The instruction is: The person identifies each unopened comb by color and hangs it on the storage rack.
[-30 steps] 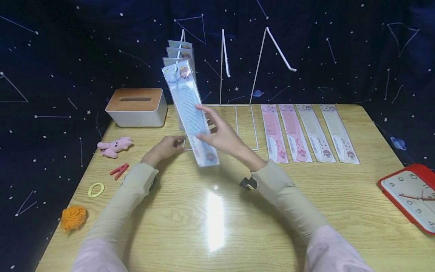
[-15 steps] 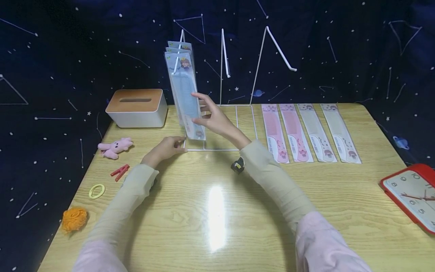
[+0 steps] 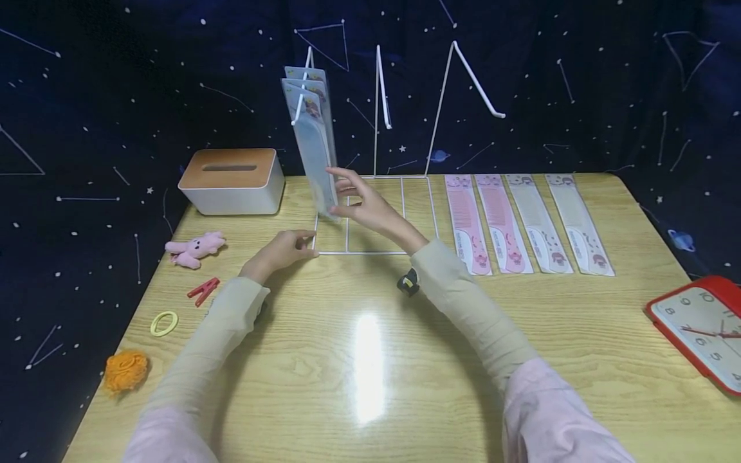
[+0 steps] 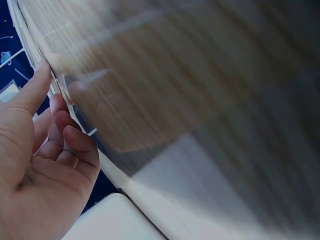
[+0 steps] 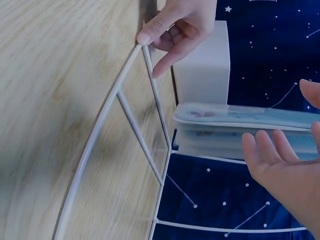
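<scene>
Right hand [image 3: 367, 202]: fingers loosely bent and spread, thumb well off the index finger, no grip on anything visible. Fingertips right at the edge of the front blue comb pack; touching or just beside, can't tell. Left hand [image 3: 280, 251]: thumb and fingers closed on the near left corner of the white wire rack [image 3: 376, 253], looks like steadying the base. Left wrist view too blurry to add much.

Blue comb packs [image 3: 312, 135] hang in a row on the rack's left hook [image 3: 297, 110], bottoms above the table, front one slightly turned. At least three tops show; exact count unclear from overlap.

Progress: the blue group looks hung, front pack apparently just settling. Left, judging by layout: two pink comb packs [image 3: 463, 212] and two white comb packs [image 3: 535, 222], lying side by side right of the rack. Middle hook [image 3: 384, 90] and right hook [image 3: 477, 85] show no packs, so probably around halfway.

Surface: light wood-grain table [image 3: 301, 366], glare spot in front. Along the left side, far to near: tissue box [image 3: 231, 198], pink plush toy [image 3: 195, 249], red clip [image 3: 202, 292], yellow ring [image 3: 164, 314], orange fuzzy ball [image 3: 126, 371]. Red-framed clock [image 3: 703, 321] at the right edge. Behind: dark blue cloth [image 3: 116, 96] with stars, constellations, small planets.
</scene>
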`<state>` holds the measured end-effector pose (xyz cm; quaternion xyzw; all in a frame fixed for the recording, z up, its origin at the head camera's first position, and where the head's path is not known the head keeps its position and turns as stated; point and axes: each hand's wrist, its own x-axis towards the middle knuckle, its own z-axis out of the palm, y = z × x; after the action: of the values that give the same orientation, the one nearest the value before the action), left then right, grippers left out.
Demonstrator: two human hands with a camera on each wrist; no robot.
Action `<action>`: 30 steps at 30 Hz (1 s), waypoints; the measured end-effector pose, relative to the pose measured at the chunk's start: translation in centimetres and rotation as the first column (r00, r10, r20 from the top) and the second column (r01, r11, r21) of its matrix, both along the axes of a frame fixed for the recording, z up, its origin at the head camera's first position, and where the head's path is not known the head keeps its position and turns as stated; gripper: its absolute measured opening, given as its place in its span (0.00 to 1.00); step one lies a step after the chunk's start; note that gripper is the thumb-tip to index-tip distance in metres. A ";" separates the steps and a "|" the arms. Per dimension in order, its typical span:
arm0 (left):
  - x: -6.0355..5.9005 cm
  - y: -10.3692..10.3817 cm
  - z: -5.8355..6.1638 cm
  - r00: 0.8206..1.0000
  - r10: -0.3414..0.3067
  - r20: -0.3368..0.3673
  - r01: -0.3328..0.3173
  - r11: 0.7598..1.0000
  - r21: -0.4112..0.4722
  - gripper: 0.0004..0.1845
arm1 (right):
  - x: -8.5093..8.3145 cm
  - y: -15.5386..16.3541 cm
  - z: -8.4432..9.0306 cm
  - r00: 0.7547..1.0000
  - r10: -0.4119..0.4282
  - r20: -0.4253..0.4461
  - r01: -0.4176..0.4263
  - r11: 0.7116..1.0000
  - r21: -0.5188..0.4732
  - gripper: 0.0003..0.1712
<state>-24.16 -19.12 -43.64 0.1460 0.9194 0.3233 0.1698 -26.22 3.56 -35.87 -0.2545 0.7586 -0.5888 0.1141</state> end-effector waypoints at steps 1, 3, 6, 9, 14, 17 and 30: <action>0.0 0.0 0.0 1.000 0.000 0.001 0.000 1.000 0.001 0.32 | 0.1 0.2 0.0 1.000 -0.008 -0.003 0.008 1.000 0.004 0.40; 0.0 0.0 0.1 1.000 0.001 0.008 -0.001 1.000 0.005 0.32 | 0.3 0.8 -0.1 0.999 -0.032 -0.012 0.032 0.999 0.018 0.38; 0.0 0.0 0.2 1.000 0.002 0.020 -0.002 1.000 0.017 0.32 | 0.8 2.1 -0.3 0.997 -0.078 -0.023 0.079 0.996 0.041 0.35; 0.0 0.0 0.2 1.000 -0.004 0.018 0.004 1.000 0.014 0.32 | 1.5 3.7 -0.6 0.991 -0.127 -0.038 0.129 0.990 0.051 0.32; 0.0 0.0 0.4 1.000 0.000 0.019 0.000 1.000 0.001 0.32 | 3.2 6.6 -0.6 0.981 -0.180 -0.066 0.184 0.982 0.052 0.30; 0.0 0.0 0.4 1.000 0.003 0.013 -0.003 1.000 0.001 0.32 | 4.4 8.5 -0.4 0.976 -0.203 -0.077 0.208 0.976 0.066 0.29; 0.3 0.0 0.1 1.000 -0.009 0.008 0.009 1.000 0.002 0.32 | 6.3 19.0 -0.7 0.868 -0.448 -0.213 0.476 0.874 0.101 0.28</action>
<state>-23.89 -19.09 -43.49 0.1488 0.9178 0.3240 0.1749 -19.90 22.53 -36.58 -0.1088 0.8466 -0.5145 -0.0816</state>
